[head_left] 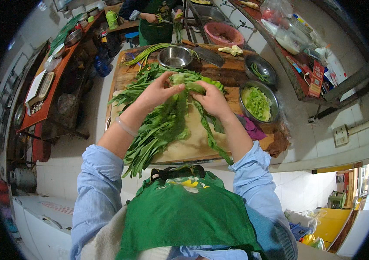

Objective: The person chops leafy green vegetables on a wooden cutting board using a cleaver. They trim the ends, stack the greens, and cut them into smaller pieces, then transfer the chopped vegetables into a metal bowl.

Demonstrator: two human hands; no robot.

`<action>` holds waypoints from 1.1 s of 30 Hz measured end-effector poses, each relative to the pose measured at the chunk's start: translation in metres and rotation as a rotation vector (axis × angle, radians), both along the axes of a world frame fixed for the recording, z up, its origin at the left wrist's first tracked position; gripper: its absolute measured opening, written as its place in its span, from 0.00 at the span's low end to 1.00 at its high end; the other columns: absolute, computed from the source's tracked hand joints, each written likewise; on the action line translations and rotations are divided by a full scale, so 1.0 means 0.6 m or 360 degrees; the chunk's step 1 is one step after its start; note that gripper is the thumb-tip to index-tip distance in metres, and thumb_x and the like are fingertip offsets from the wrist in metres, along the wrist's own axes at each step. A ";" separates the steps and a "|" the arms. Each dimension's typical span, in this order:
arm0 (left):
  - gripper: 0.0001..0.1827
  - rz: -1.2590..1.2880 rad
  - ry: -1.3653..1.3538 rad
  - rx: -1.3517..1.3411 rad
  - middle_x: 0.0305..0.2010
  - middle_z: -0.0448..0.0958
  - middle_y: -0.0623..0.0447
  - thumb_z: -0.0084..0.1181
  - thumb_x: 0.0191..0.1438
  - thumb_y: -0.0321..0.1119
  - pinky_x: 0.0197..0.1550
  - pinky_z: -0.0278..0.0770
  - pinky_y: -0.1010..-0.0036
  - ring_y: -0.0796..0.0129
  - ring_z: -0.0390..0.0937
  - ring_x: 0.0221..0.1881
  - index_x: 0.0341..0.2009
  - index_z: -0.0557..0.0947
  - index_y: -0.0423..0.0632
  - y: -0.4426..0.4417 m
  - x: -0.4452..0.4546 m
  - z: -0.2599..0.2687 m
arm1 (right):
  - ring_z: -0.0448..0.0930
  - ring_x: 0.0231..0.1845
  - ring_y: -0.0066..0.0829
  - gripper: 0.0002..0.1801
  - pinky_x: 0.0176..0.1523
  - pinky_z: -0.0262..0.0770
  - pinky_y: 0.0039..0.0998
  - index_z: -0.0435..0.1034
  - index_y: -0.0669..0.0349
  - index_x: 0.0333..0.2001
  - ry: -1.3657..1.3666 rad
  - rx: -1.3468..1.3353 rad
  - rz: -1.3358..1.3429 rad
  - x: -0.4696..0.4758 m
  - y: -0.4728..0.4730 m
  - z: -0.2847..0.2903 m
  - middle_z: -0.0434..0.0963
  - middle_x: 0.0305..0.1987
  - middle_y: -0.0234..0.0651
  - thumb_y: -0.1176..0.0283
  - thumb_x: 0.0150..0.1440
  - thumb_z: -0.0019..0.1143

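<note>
Both hands are over a pile of long-leaved green vegetables (158, 120) on a pale cutting board (171, 151). My left hand (158, 91) curves its thumb and fingertips around the pale stalk end (178, 78) of one bunch, whose leaves hang down blurred. My right hand (212, 99) pinches the same bunch from the right, near its stalks. A long green leaf (211, 138) trails below my right hand towards the board's near edge. Just behind the hands lie lighter green pieces (213, 83). My right fingertips are partly hidden by the greens.
Around the board's far side are a steel bowl (175, 57), a cleaver (209, 56) and green stalks (145, 55). At right stand a bowl of cut greens (258, 104), another bowl (269, 66) and a purple cloth (252, 128). Across the table, a person (155, 22) holds scissors (162, 19).
</note>
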State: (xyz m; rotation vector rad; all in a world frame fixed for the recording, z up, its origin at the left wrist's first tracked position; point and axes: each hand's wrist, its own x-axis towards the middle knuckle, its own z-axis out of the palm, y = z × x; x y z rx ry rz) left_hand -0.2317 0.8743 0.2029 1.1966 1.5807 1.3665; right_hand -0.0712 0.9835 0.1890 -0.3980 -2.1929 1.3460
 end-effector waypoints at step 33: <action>0.15 -0.0830 -0.0290 -0.0187 0.35 0.71 0.58 0.57 0.48 0.33 0.36 0.69 0.79 0.76 0.68 0.35 0.40 0.72 0.44 -0.043 -0.017 0.006 | 0.72 0.39 0.29 0.20 0.44 0.66 0.29 0.68 0.62 0.40 -0.0314 0.0296 0.0410 0.085 -0.060 0.042 0.72 0.34 0.36 0.70 0.41 0.62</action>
